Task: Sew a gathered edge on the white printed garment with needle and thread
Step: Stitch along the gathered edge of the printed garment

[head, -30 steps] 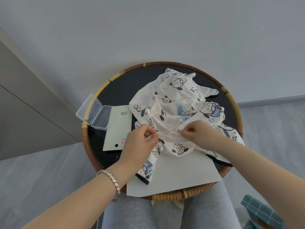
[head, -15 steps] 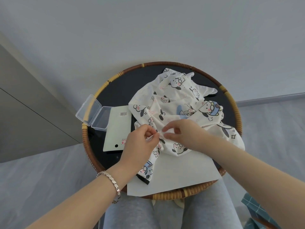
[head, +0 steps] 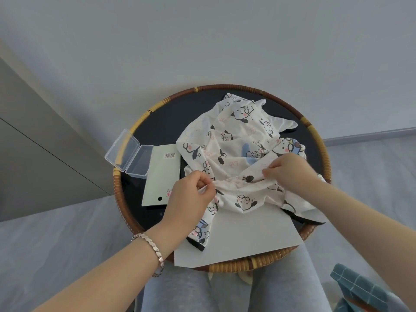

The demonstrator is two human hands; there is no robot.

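Needle, thread too fine to see; teal cloth (head: 364,287), perhaps cushion, cut off.

Round black-topped table with woven rattan rim (head: 117,188): the raised rim is ringing the whole top.
- White cartoon-printed garment (head: 236,140): is heaping over the centre and right.
- Clear plastic hinged box (head: 128,154): is lying open at centre left, lid over the rim.
- Pale green rectangular card (head: 162,174): is lying flat just beside the box.
- White paper sheet (head: 247,235): is covering the near edge.
- Left hand (head: 186,203), right hand (head: 290,170): are pinching the garment, barring mid-frame.
- Free room: bare black top is showing at the table's upper left.
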